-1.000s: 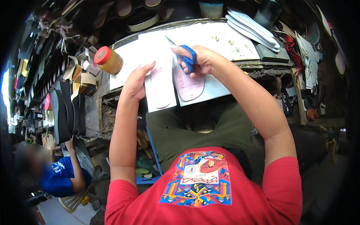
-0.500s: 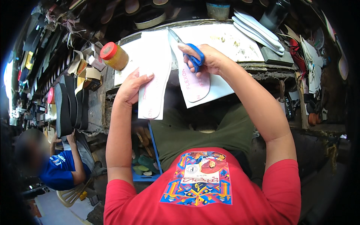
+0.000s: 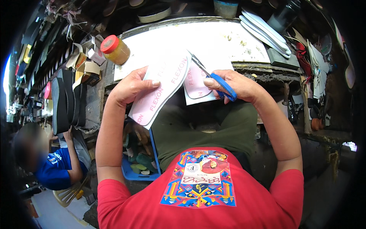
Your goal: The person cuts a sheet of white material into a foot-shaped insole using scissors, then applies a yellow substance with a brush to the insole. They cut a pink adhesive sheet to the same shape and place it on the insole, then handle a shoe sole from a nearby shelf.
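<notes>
My left hand (image 3: 132,87) pinches a white sheet (image 3: 164,88) between thumb and fingers. The sheet bears pink print and a drawn insole outline, and it tilts to the right over the bench's near edge. In my right hand (image 3: 241,84) are scissors with blue handles (image 3: 228,87). Their blades point up and left, with the tips at the sheet's upper right edge. Beside the blades hangs another white printed part (image 3: 196,83) with a rounded outline. Whether it still joins the held sheet at the top, I cannot tell.
A red-lidded jar (image 3: 115,50) stands left on the white-topped bench (image 3: 148,44). White insole-shaped pieces (image 3: 263,32) lie stacked at back right by a dark block (image 3: 282,58). Thick dark soles (image 3: 60,107) stand at left, a blue-shirted co-worker's hands beneath. A blue crate (image 3: 141,176) sits below.
The held sheet has swung from nearly upright to a rightward tilt. My right hand and the scissors have moved right and nearer to me.
</notes>
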`<state>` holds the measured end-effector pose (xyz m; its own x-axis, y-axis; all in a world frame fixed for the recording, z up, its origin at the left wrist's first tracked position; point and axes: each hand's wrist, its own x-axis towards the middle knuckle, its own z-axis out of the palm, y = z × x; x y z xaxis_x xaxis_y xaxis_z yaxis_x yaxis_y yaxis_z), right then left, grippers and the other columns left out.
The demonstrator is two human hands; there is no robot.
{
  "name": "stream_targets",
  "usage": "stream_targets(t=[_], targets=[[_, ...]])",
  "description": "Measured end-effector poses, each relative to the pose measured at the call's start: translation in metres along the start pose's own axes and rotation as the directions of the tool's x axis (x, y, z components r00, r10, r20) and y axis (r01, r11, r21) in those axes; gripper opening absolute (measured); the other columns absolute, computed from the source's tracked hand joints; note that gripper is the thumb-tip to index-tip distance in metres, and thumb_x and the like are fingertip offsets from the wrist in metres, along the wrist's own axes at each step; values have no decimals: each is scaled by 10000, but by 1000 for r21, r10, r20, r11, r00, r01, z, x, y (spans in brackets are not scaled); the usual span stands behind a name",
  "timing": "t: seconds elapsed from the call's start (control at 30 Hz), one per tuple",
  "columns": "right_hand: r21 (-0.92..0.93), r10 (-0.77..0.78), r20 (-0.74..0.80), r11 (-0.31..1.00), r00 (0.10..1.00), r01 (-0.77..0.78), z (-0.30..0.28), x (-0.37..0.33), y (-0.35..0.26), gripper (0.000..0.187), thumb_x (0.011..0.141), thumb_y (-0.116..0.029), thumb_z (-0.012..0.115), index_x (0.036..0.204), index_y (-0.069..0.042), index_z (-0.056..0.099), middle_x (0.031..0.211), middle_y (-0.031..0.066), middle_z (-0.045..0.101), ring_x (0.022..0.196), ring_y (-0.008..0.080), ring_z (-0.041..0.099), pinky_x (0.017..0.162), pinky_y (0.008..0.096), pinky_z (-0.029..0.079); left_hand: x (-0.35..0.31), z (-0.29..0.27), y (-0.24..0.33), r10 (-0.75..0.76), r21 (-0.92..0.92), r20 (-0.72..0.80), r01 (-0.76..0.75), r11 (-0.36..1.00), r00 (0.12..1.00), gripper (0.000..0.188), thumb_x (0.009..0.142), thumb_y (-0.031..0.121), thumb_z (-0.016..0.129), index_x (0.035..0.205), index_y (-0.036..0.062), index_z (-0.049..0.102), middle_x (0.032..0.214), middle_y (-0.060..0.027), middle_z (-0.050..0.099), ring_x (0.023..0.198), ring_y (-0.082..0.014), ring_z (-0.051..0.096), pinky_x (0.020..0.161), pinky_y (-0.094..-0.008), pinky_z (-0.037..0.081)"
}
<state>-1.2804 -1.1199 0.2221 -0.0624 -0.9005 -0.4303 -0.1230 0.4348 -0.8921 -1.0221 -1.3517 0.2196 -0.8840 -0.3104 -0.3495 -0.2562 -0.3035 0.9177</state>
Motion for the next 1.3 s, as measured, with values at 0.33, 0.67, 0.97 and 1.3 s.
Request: stream_targets(t=[0.33,0.67,0.97,1.3], targets=[[118,60,-11,991,998,-58,-2,-36,26,494,894,-565,754,975,-84,675,769,-4,615,690,73,589,544,231,465,-1,22,13,-68,243,24,60,968,997,592,858,101,793,1383,-69,577,1230,-104,687,1089,-160,652,1028,-300,493],[181,2,-114,983,993,19,6,-61,61,443,899,-509,777,862,-79,679,666,7,607,581,89,587,515,241,458,7,54,18,-100,331,78,69,941,992,615,860,125,806,1400,-55,573,1232,-91,696,1110,-152,646,1032,-296,482],[276,3,-241,959,971,66,9,-91,91,377,884,-406,817,803,-76,653,636,-1,608,556,81,590,495,235,439,28,88,21,-219,511,281,47,858,934,470,903,201,786,1298,-15,649,1111,-40,726,996,-91,624,937,-280,501],[333,-45,-256,934,966,131,-11,-118,113,168,879,-188,735,811,-76,630,634,-13,595,538,53,553,478,222,419,47,122,33,-265,711,356,-75,699,896,451,905,218,791,1268,-13,655,1059,-41,723,983,-101,630,923,-302,518]])
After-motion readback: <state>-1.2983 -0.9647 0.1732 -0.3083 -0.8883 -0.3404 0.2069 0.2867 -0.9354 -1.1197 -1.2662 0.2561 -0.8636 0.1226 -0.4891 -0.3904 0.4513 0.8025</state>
